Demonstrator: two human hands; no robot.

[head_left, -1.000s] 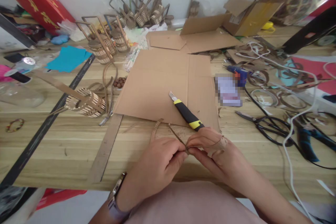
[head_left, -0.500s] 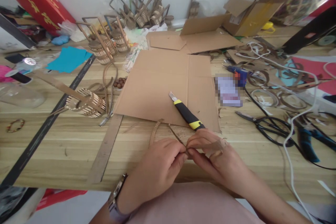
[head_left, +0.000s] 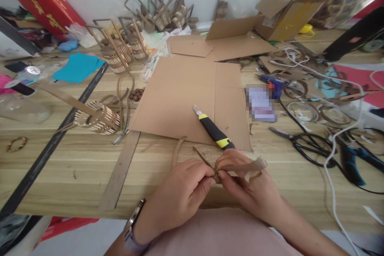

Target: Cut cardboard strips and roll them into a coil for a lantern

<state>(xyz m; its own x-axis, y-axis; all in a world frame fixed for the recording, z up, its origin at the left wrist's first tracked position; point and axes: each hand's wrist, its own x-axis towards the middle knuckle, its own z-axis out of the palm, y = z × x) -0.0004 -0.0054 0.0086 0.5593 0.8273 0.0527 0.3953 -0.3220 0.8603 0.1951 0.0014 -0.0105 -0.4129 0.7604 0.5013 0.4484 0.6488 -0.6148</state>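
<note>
Both hands meet at the table's near edge, pinching a thin cardboard strip [head_left: 201, 157]. My left hand [head_left: 180, 192], with a watch on the wrist, grips the strip between thumb and fingers. My right hand [head_left: 246, 186] pinches the same strip, from which a peeled paper layer [head_left: 253, 165] curls off to the right over its knuckles. A black and yellow utility knife [head_left: 213, 129] lies just beyond my right hand, its blade out, on a large flat cardboard sheet [head_left: 180, 96]. Another cardboard strip [head_left: 177, 150] lies by the sheet's near edge.
A small slatted cardboard basket [head_left: 97, 117] lies on its side at the left, several more [head_left: 120, 52] stand at the back. A long black ruler [head_left: 57, 136] crosses the left side. Black scissors [head_left: 306, 144], a glue gun [head_left: 271, 82], cables and cardboard rings crowd the right.
My right hand has drawn the peeled paper layer further off the strip, so it sticks out to the right. The strip's free end has risen slightly. The knife has not moved.
</note>
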